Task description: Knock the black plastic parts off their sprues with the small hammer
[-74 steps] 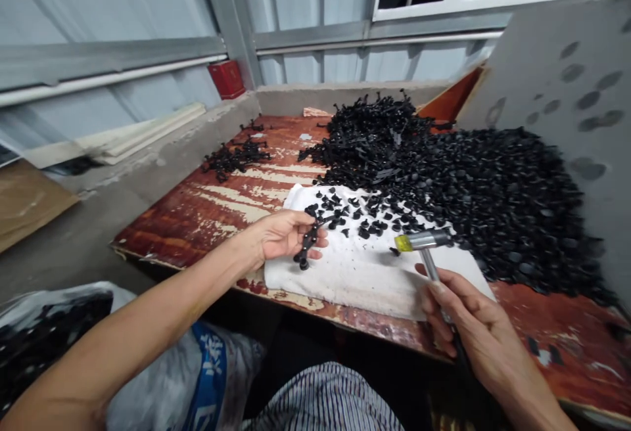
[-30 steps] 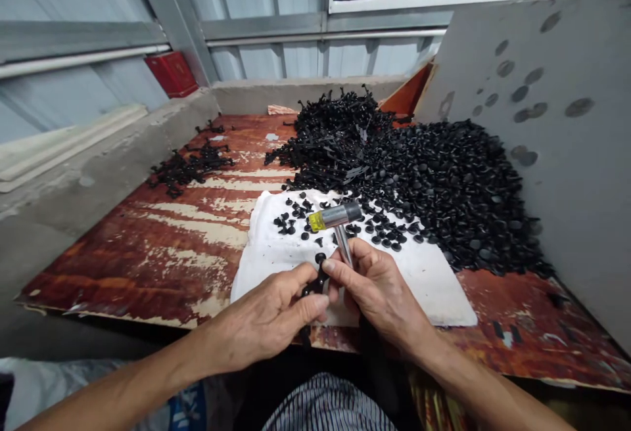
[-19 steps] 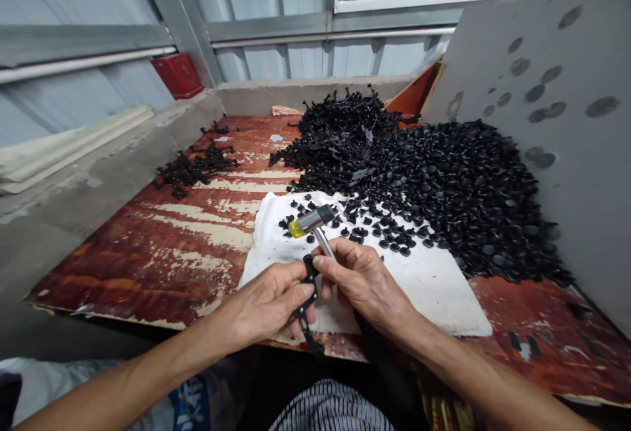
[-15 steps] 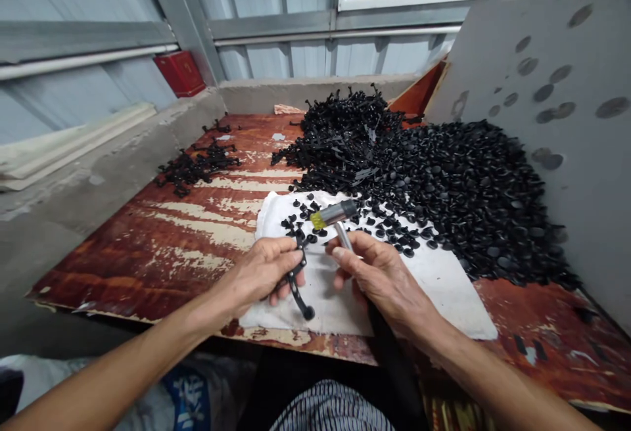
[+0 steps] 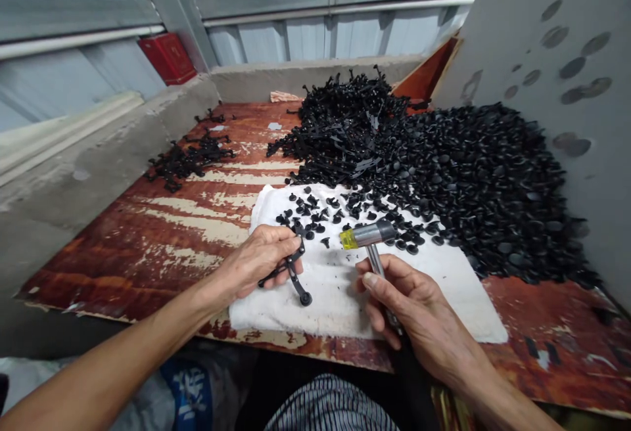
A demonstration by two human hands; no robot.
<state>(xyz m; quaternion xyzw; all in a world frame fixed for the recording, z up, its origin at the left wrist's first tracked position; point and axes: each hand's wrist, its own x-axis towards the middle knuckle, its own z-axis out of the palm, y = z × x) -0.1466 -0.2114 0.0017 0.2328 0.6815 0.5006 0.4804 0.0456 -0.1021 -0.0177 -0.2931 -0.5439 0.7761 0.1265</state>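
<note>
At the far left, one red box sits at the back of a concrete ledge beside the desk, whose worn, red-brown top carries a small cluster of black plastic pieces, set well apart from the main mass. Next comes the left grip, nearly closed, its thumb and fingers pinching one black plastic runner of linked studs. This tight hold seems meant to keep the runner steady, with its round-headed end hanging free over the white cloth. Dozens of loose black studs, too many to count, lie across the far part of that one cloth. To the right, one hammer with a yellow-tipped metal head hangs just above the cloth. The right grip is closed around its metal shaft, and this hold, close to the head, looks chosen for fine control. Beyond it spreads one large heap of black studs, past counting, banked against a grey panel that appears to keep them on the desk.
</note>
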